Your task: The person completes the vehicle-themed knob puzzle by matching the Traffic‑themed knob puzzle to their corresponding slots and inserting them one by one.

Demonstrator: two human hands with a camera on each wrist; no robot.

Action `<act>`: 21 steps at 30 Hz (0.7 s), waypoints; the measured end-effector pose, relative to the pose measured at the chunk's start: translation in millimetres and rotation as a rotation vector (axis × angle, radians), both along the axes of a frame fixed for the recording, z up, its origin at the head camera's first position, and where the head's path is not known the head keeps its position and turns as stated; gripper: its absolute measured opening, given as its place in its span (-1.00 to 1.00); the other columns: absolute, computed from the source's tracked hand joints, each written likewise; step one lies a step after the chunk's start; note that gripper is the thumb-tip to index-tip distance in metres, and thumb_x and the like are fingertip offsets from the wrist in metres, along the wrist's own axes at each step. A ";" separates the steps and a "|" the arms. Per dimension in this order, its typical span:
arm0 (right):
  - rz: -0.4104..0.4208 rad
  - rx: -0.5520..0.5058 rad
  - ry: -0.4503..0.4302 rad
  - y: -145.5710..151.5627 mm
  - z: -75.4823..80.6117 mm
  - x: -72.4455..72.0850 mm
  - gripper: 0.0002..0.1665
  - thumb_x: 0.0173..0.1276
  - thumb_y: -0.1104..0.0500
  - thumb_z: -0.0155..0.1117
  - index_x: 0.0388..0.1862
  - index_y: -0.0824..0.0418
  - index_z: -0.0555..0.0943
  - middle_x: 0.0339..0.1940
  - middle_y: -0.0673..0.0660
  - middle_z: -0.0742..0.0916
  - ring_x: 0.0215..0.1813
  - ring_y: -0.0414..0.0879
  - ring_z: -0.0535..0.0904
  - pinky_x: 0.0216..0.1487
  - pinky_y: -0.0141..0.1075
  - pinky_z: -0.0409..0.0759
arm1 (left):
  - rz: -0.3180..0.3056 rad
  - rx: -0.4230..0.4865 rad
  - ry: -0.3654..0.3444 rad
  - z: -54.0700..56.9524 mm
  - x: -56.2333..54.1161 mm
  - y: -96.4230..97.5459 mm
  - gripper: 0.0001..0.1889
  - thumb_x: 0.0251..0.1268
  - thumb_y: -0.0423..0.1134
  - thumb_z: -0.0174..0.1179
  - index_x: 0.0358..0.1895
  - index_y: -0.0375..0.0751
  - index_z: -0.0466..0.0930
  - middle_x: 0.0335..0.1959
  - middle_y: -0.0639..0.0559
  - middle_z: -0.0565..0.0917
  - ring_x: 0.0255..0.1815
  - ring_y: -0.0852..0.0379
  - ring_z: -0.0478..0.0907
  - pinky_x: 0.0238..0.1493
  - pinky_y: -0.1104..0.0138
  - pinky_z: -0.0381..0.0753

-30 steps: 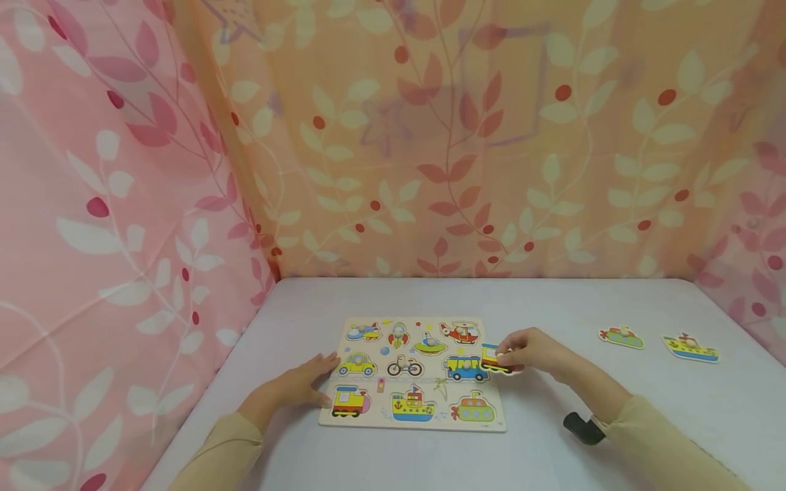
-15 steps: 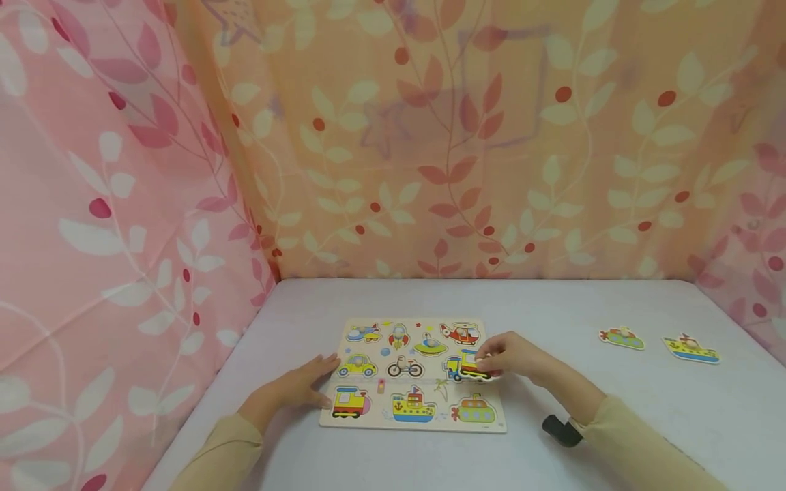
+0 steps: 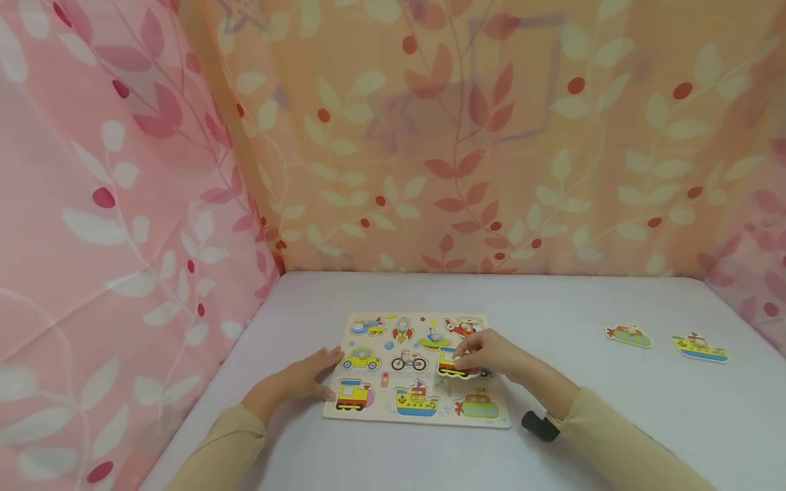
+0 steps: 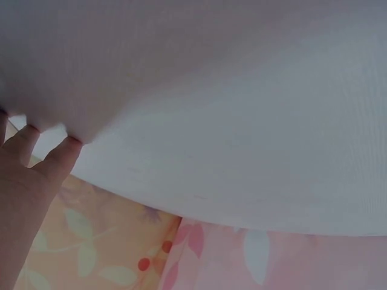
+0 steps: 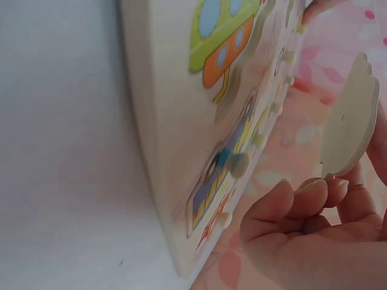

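Note:
My right hand (image 3: pixel 494 356) pinches a train puzzle piece (image 3: pixel 450 365) over the right side of a wooden peg puzzle board (image 3: pixel 445 417). The piece overlaps the bus in the head view; in the right wrist view its plain wooden back (image 5: pixel 349 118) shows, raised off the board. Printed pictures of a train (image 3: pixel 354 395), a ship (image 3: pixel 416 401) and a submarine (image 3: pixel 479 405) fill the board's front row. My left hand (image 3: pixel 307 374) rests with spread fingers at the board's left edge, its fingertips down on the white surface in the left wrist view.
To the right on the white table (image 3: pixel 614 402) lie a submarine piece (image 3: pixel 629 335) and a ship piece (image 3: pixel 701 347). Pegged pieces such as the car (image 3: pixel 361 359) and bicycle (image 3: pixel 409 361) sit in the board. Floral curtains (image 3: pixel 344 170) stand behind and at the sides.
My right hand has carried the train piece leftward from the board's right edge to over the bus. The left hand stays in place. The head view has tilted slightly.

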State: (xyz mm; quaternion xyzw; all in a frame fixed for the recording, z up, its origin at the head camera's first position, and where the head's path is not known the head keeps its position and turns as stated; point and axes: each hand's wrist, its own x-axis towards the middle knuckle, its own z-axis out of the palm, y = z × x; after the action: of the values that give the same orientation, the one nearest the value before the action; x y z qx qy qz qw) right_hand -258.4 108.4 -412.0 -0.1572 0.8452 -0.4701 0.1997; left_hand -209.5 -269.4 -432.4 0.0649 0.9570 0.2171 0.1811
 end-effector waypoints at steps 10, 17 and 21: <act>-0.037 -0.051 -0.041 -30.2 -7.4 5.6 -0.90 0.20 0.23 0.45 -0.34 0.25 0.70 -0.42 0.04 0.65 -0.42 -0.13 0.51 -0.41 -0.37 0.44 | 0.014 -0.007 0.000 4.2 0.6 3.2 -0.09 0.04 -0.08 0.45 0.51 -0.01 0.19 0.55 -0.04 0.10 0.55 -0.18 -0.12 0.39 -0.25 -0.03; -0.006 -0.081 -0.018 -49.0 -12.6 13.2 -0.90 0.19 0.25 0.45 -0.39 0.26 0.68 -0.48 0.06 0.55 -0.42 -0.14 0.51 -0.42 -0.40 0.49 | 0.017 -0.013 0.001 4.7 0.6 4.4 -0.09 0.04 -0.07 0.45 0.51 -0.02 0.19 0.55 -0.03 0.09 0.55 -0.17 -0.12 0.39 -0.24 -0.04; 0.017 -0.089 -0.021 -60.0 -14.8 18.8 -0.89 0.19 0.24 0.46 -0.40 0.24 0.67 -0.52 0.05 0.50 -0.42 -0.13 0.51 -0.41 -0.37 0.39 | 0.016 -0.017 0.009 2.6 0.9 4.3 -0.10 0.05 -0.09 0.44 0.50 -0.03 0.19 0.55 -0.03 0.11 0.55 -0.16 -0.12 0.40 -0.23 -0.03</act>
State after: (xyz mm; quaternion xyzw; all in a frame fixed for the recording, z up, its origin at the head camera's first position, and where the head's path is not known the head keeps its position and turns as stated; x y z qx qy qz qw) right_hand -239.7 48.4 -426.8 -0.1682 0.8199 -0.5072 0.2053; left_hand -208.6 -265.1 -429.8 0.0568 0.9601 0.2099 0.1757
